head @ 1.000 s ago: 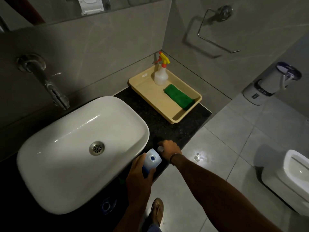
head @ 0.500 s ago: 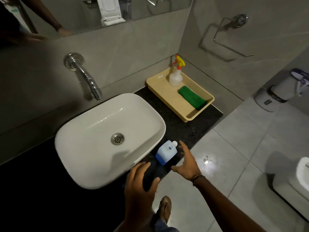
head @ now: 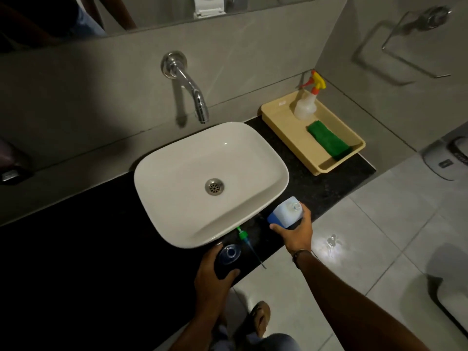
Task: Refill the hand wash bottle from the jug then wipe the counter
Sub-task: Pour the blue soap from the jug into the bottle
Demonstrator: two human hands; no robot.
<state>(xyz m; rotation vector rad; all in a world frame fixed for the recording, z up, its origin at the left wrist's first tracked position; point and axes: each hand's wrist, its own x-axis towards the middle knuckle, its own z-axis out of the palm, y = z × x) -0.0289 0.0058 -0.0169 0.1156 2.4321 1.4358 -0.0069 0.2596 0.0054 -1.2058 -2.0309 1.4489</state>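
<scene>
The dark speckled worktop (head: 326,188) runs along the grey wall, carrying a white basin (head: 210,183) under a chrome tap (head: 192,92). To the right of the basin sits a beige tray (head: 281,117) holding a spray bottle (head: 306,105) with a yellow and red trigger and a folded green cloth (head: 328,141). At the worktop's front edge, just right of the basin, the right hand (head: 295,231) has its fingers (head: 305,211) wrapped around the pale blue jug (head: 285,211), whose mouth is uncapped and faces upward. The left hand (head: 212,274) grips a dark hand wash bottle (head: 228,257) with an open neck, close against the basin's front rim. Between the two containers lies the green pump head (head: 244,235) with its thin tube, resting on the worktop.
</scene>
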